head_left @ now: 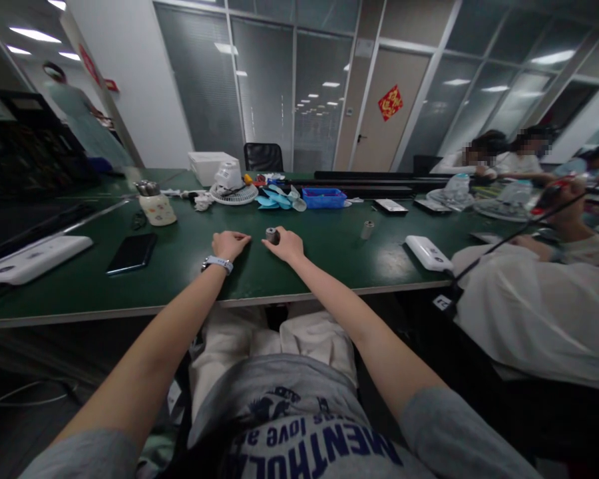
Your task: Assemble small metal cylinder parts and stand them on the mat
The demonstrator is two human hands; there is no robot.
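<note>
Both hands are over the near part of the green table. My right hand has thumb and fingers round a small grey metal cylinder, which stands upright with a dark spot on its top. Just left of it, my left hand, with a watch on its wrist, has thumb and fingertips pressed together. Whatever may be between those fingertips is too small to make out. A similar small metal cylinder stands on the table to the right, apart from both hands.
A black phone and a white device lie left. Behind are a pen cup, a white fan, light-blue pieces and a blue basket. Another white device and a seated person are right.
</note>
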